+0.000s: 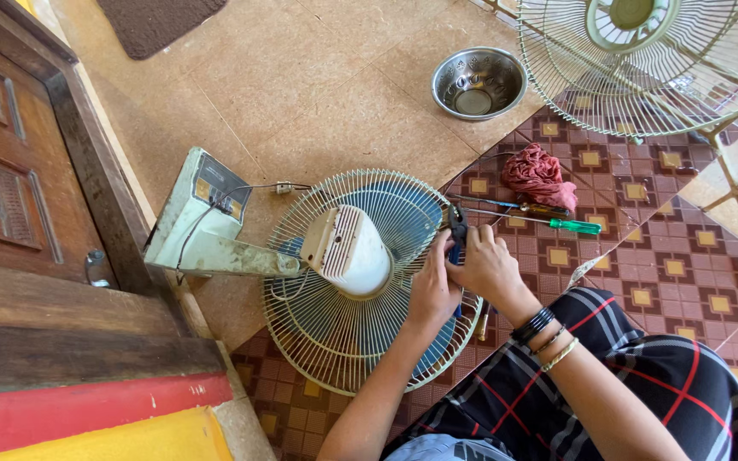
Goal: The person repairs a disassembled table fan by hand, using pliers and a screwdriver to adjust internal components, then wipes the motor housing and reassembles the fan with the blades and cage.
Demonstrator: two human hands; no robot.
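Both hands sit together at centre frame, on the right rim of a fan lying face down on the floor. Right hand [490,266] is closed around the blue handles of a pair of pliers [457,229], the dark tip pointing up-frame and touching the edge of the fan cage [335,341]. Left hand [433,288] is closed on the cage rim just below the pliers, fingers curled over the wires, touching the right hand. Black and gold bangles [544,335] on the right wrist.

Fan: pale wire cage with blue blades showing through, cream motor housing [348,249] at centre-left, neck running left to the flat base [202,213] at left of centre, thin cord looping over the base.

Right of the hands, on the patterned mat [676,265]: a green-handled screwdriver [557,224] lying near-horizontal, a second tool with a brown handle [514,206] just above it, a red rag [541,175] touching that one. Upper centre-right: steel bowl [478,82] on the tan floor. Upper right corner: a second, loose fan grille [642,64], partly cut off. Left edge: dark wooden door [19,171], with a red and yellow step [87,423] at lower left. Bottom right: the person's lap in black plaid cloth [642,384].
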